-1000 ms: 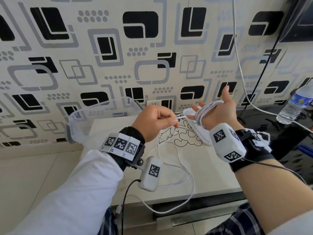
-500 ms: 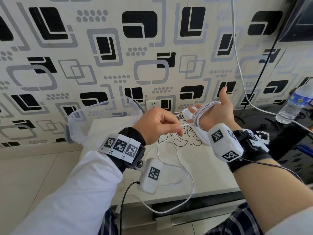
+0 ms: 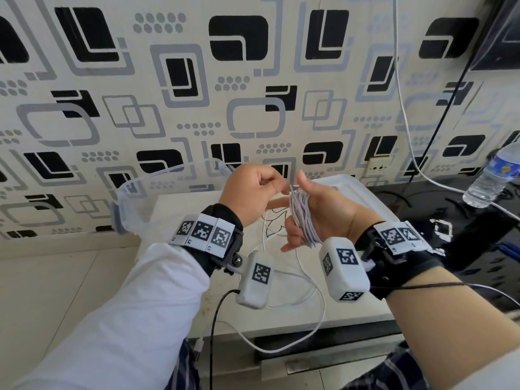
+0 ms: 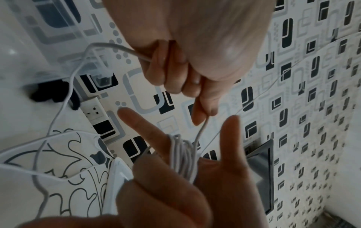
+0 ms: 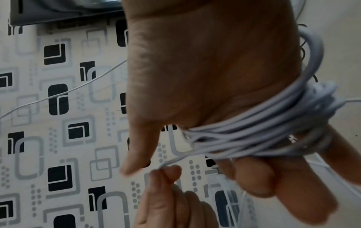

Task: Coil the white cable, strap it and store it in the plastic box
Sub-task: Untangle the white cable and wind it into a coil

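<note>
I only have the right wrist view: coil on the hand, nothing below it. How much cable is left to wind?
Observer: Plenty. In the head view the white cable trails from the coil across the table and loops past its front edge.
Operator: Where is the box?
Observer: The clear plastic box stands at the table's left rear, beyond the left hand.
Operator: How is the slack fed?
Observer: Left wrist view: it runs through the curled left fingers.
</note>
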Motion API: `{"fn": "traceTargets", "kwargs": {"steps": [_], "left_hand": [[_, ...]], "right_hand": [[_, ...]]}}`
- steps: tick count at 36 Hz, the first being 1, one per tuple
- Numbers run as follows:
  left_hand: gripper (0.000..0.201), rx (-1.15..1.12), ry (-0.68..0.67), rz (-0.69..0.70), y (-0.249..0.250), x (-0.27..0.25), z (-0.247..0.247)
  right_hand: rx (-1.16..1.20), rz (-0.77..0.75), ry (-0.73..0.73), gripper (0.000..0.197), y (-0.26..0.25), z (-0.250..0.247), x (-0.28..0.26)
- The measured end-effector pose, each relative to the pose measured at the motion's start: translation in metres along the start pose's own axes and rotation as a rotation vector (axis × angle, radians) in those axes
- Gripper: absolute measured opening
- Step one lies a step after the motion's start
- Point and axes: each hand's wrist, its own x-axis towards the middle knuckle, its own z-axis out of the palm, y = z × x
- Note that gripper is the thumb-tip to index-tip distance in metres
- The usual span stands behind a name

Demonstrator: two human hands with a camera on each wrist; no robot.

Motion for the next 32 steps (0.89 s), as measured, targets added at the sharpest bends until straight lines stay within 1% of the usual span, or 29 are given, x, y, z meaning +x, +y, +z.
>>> {"fn": "traceTargets", "kwargs": {"steps": [1, 2, 4, 6, 9, 10, 11, 12, 14, 17, 19, 20, 22, 23, 27, 30, 32], "left_hand": [[0.019, 0.032, 0.013, -0.011, -0.003, 0.001, 0.0], [0.019, 0.055, 0.019, -0.022, -0.006, 0.003, 0.0], [0.02, 0.065, 0.021, -0.048, -0.011, 0.004, 0.0], [0.021, 0.063, 0.006, -0.076, -0.017, 0.005, 0.0], [0.017, 0.013, -0.041, -0.097, -0.019, 0.006, 0.001], [0.013, -0.023, -0.049, -0.108, -0.018, 0.006, 0.001], [0.01, -0.056, -0.059, -0.126, -0.018, 0.005, 0.001], [0.011, -0.095, -0.081, -0.149, -0.017, 0.004, 0.0], [0.025, -0.205, -0.175, -0.218, -0.014, 0.002, -0.002], [0.041, -0.39, -0.38, -0.294, -0.009, -0.002, -0.001], [0.048, -0.535, -0.469, -0.321, -0.005, -0.004, -0.001], [0.051, -0.58, -0.485, -0.332, -0.003, -0.005, -0.001], [0.055, -0.626, -0.476, -0.341, -0.002, -0.004, 0.0], [0.057, -0.614, -0.452, -0.321, -0.002, -0.004, 0.001], [0.057, -0.424, -0.264, -0.193, 0.0, -0.005, 0.009], [0.065, -0.247, -0.159, -0.062, -0.002, -0.005, 0.013], [0.072, -0.149, -0.121, 0.048, -0.003, -0.007, 0.015]], "right_hand": [[-0.019, 0.006, -0.051, 0.095, 0.001, 0.0, 0.0], [-0.048, 0.009, -0.087, 0.092, 0.001, 0.001, -0.001], [-0.106, 0.032, -0.15, 0.08, 0.0, 0.001, -0.001], [-0.153, 0.062, -0.182, 0.061, -0.002, 0.004, -0.002], [-0.179, 0.079, -0.181, 0.024, -0.004, 0.006, -0.002], [-0.175, 0.083, -0.196, 0.019, -0.005, 0.007, -0.003], [-0.157, 0.082, -0.231, 0.017, -0.006, 0.008, -0.003], [-0.129, 0.079, -0.275, 0.016, -0.008, 0.01, -0.003], [-0.054, 0.066, -0.367, 0.015, -0.01, 0.015, -0.005], [0.07, 0.016, -0.456, 0.013, -0.012, 0.025, -0.01], [0.125, -0.023, -0.494, 0.012, -0.013, 0.03, -0.013], [0.142, -0.041, -0.503, 0.011, -0.014, 0.032, -0.015], [0.165, -0.071, -0.505, 0.01, -0.016, 0.035, -0.019], [0.177, -0.081, -0.504, 0.009, -0.017, 0.035, -0.02], [0.189, -0.096, -0.484, 0.012, -0.019, 0.03, -0.022], [0.16, -0.105, -0.402, 0.013, -0.019, 0.021, -0.021], [0.138, -0.105, -0.306, 0.017, -0.02, 0.015, -0.021]]}}
